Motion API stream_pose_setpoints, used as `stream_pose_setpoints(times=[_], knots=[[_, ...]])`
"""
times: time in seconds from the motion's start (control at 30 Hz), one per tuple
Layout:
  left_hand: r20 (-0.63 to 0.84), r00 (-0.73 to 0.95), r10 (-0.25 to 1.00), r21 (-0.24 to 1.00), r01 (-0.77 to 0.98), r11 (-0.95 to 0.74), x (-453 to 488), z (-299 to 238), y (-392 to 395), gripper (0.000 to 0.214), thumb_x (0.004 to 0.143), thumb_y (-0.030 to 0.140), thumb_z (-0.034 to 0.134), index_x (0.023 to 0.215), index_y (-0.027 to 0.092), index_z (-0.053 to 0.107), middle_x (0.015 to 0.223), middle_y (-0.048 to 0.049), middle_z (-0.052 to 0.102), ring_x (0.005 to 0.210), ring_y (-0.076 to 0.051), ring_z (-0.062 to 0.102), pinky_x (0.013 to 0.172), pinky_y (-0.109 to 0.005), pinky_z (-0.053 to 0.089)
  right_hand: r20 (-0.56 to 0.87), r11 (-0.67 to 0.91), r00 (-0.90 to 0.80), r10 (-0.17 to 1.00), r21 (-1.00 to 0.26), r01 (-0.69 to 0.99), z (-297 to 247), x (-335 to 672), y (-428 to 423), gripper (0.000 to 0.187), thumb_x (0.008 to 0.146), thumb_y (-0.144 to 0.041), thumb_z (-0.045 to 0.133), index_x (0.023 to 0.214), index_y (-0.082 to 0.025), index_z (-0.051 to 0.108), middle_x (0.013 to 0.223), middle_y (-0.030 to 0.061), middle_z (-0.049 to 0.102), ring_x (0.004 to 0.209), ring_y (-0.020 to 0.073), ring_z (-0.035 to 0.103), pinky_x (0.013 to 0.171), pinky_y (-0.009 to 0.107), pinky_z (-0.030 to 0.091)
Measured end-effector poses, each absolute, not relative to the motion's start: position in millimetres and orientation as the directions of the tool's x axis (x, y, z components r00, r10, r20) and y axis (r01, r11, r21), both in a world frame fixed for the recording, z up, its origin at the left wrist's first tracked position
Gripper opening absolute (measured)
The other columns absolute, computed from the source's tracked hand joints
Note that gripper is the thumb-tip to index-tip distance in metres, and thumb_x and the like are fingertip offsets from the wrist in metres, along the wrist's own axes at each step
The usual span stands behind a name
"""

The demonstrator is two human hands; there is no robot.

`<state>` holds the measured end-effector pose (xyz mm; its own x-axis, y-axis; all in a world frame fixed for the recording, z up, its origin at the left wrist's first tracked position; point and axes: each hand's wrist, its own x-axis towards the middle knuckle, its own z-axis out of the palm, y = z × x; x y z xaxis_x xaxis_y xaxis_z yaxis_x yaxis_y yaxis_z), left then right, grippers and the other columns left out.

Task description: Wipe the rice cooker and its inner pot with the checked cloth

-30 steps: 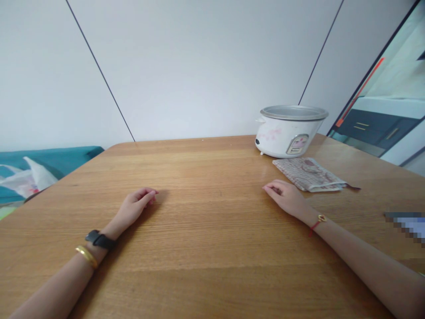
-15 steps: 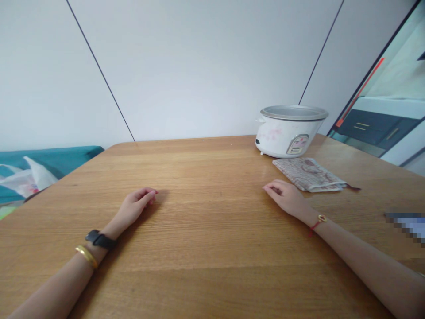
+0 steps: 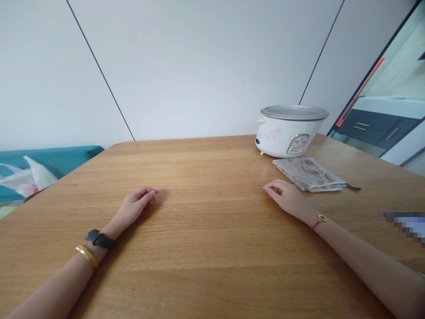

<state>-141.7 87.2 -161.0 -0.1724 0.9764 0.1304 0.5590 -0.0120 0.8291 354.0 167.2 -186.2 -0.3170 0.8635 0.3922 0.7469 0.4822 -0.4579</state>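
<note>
My left hand [image 3: 137, 204] rests on the wooden table [image 3: 206, 235] with its fingers curled together and nothing held in them. Across from it, my right hand [image 3: 286, 198] lies on the tabletop in the same loose curl, also holding nothing. Just beyond the right hand is a flat, folded patterned cloth [image 3: 310, 175] with a brown strap end at its right corner. Behind that cloth stands a white rice cooker [image 3: 280, 135] with a grey rim, lidless; the bottom of its inside is hidden from this angle.
A pixelated flat object [image 3: 408, 223] lies at the table's right side. Beyond the left edge, a white plastic bag [image 3: 29, 179] sits by a teal seat [image 3: 71, 159]. A pale panelled wall [image 3: 206, 66] borders the far table edge.
</note>
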Motion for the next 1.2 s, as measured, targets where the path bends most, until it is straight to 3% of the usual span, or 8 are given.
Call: stream_pose_setpoints(times=[1.2], knots=[[0.146, -0.193, 0.97, 0.826, 0.563, -0.012, -134.6, -155.1, 85.3, 0.044, 0.073, 0.063, 0.062, 0.078, 0.02, 0.066, 0.064, 0.0004, 0.06, 0.061, -0.017, 0.053, 0.06, -0.028, 0.043, 0.412, 0.504, -0.331, 0.849, -0.441, 0.743, -184.9, 353.7, 166.2, 0.026, 0.094, -0.036, 0.048, 0.084, -0.021, 0.067, 0.089, 0.0073, 0.07, 0.082, 0.0218, 0.063, 0.074, 0.036, 0.048]])
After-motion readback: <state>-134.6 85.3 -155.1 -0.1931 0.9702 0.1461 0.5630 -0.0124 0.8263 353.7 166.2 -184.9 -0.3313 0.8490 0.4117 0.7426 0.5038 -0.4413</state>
